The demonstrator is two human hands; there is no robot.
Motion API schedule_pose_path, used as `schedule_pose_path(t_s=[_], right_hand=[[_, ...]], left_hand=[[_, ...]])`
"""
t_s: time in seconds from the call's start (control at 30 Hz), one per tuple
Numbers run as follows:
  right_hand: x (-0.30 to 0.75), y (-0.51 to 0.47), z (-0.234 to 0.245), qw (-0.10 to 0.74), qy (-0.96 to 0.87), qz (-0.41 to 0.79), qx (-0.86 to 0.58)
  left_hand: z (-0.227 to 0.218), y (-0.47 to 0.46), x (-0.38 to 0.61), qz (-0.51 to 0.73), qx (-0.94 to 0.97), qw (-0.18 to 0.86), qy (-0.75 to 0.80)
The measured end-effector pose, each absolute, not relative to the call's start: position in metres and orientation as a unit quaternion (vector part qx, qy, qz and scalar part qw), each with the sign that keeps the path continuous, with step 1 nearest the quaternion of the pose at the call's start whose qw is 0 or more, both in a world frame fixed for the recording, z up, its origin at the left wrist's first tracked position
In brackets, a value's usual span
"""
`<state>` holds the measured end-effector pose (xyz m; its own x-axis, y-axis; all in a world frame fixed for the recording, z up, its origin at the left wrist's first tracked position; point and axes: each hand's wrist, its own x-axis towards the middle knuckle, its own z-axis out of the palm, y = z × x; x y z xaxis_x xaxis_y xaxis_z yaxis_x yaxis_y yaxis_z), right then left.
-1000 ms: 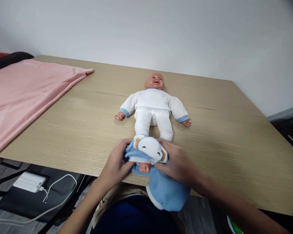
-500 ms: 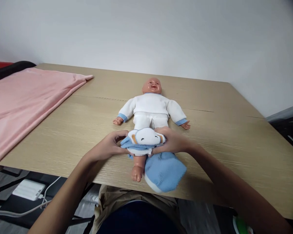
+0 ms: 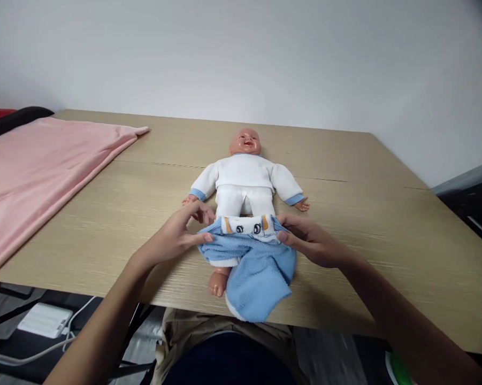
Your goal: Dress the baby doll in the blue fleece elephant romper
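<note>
At the near table (image 3: 104, 224) edge, the blue trousers' (image 3: 252, 262) waistband was pinched on the doll's (image 3: 244, 176) legs by left hand (image 3: 176, 238) and right hand (image 3: 311, 243), fingers closed.

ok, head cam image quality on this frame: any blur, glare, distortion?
Head view: soft even light, only faint shadows under the hands; small glare on the doll head; wide-angle bend at the table edges, dark vignette in the top right corner; slight softness on the left hand and right hand, which grip the blue pants; the centre is sharp.
</note>
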<state>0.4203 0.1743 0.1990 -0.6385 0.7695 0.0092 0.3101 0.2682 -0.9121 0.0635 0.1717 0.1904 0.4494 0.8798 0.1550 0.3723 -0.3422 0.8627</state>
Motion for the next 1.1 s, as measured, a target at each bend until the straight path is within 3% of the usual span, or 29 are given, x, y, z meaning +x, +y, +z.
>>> schedule_pose_path(t_s=[0.13,0.27,0.43,0.63,0.93,1.03,1.1], right_hand=[[0.410,0.172,0.184,0.317,-0.729,0.505,-0.336],[0.405,0.171,0.181,0.342,-0.705,0.531,-0.324],[0.418,0.172,0.181,0.297,-0.679,0.572,-0.352],[0.421,0.170,0.172,0.375,-0.596,0.617,-0.351],[0.427,0.168,0.189,0.277,-0.682,0.558,-0.383],[0.429,0.164,0.192,0.196,-0.699,0.599,-0.338],[0.429,0.162,0.193,0.198,-0.705,0.610,-0.304]], left_hand=[[0.220,0.174,0.092,0.287,0.802,0.354,0.385],[0.238,0.196,0.122,0.178,0.805,0.470,0.316],[0.235,0.234,0.140,0.123,0.789,0.568,0.201],[0.216,0.253,0.142,0.088,0.742,0.639,0.184],[0.195,0.264,0.136,-0.007,0.717,0.683,0.136],[0.195,0.259,0.135,0.028,0.753,0.642,0.142],[0.196,0.255,0.133,0.068,0.764,0.619,0.170]])
